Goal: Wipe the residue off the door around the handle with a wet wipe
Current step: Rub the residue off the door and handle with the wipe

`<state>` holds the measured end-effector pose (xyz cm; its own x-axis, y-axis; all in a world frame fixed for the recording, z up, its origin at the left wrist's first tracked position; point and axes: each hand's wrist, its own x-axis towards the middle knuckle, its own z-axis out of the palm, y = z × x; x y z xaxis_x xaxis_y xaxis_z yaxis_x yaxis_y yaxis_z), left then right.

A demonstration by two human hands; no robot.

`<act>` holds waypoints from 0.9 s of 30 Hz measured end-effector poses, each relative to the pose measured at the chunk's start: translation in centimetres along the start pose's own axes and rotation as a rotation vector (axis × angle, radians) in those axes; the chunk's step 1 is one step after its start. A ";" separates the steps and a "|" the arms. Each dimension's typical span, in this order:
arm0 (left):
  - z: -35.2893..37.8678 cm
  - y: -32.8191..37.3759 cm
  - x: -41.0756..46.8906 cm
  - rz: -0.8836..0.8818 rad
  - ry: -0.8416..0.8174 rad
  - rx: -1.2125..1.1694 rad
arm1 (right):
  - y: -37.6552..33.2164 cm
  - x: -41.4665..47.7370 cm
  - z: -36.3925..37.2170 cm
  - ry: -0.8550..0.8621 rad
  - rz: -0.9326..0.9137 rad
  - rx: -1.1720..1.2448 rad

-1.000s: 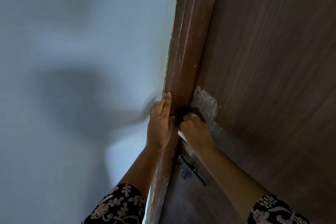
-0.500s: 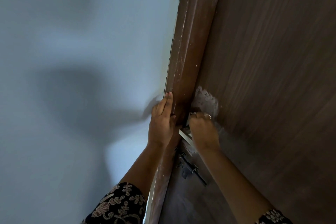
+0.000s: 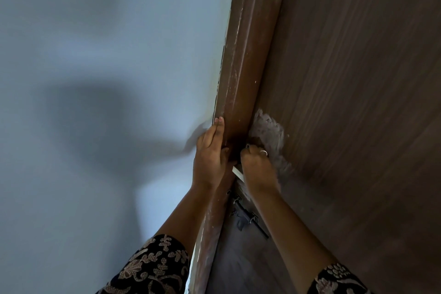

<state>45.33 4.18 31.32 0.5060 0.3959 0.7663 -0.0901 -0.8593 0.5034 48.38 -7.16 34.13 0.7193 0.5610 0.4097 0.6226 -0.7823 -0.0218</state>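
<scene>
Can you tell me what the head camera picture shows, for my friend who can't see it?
A person's right hand presses against a brown wooden door beside a whitish smear of residue. Their left hand lies flat on the door frame, next to a pale blue wall. A dark latch sits below.

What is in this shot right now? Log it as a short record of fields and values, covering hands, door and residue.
left hand: flat against the door frame, fingers pointing up
right hand: closed into a fist, pressed to the door beside the frame
wipe: not clearly visible; only a pale strip shows at the right hand
residue: whitish patch on the door just above the right hand
latch: dark metal bolt below the hands
wall: pale, left of the frame
</scene>
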 end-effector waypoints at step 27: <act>0.1 -0.8 0.1 0.025 -0.003 0.013 | 2.5 0.8 3.5 -0.208 -0.273 0.394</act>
<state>45.55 4.87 30.88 0.5067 0.3732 0.7772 -0.0916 -0.8730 0.4790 51.63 -7.75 31.20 0.5355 0.8038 0.2591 0.8361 -0.4612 -0.2971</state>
